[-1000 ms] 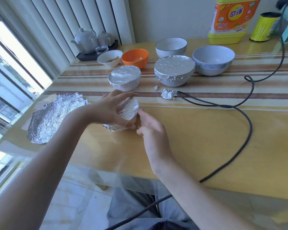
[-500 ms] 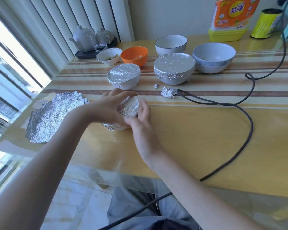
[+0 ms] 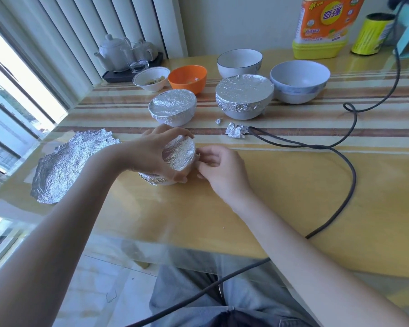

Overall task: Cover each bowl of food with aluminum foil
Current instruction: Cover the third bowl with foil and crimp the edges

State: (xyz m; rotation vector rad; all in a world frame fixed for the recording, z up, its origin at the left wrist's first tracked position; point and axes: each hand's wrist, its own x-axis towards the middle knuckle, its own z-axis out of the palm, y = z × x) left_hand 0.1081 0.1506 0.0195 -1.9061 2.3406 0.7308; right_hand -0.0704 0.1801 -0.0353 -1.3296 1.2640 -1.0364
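A small bowl topped with foil sits on the table near me. My left hand grips it from the left, fingers curled over the rim. At the bowl's right edge my right hand has curled fingers pinching the foil. Behind stand two more foil-covered bowls, a small one and a larger one. Uncovered bowls stand further back: a small white one with food, an orange one, a white one with a dark rim and a pale blue one. A crumpled foil sheet lies at the left.
A black cable loops over the right half of the table. Foil scraps lie by the cable's end. A teapot set on a dark tray stands at the back left, a yellow detergent bottle and a yellow can at the back right.
My right hand moved in against the bowl's right edge and its fingers curled onto the foil there. My left hand stayed on the bowl.
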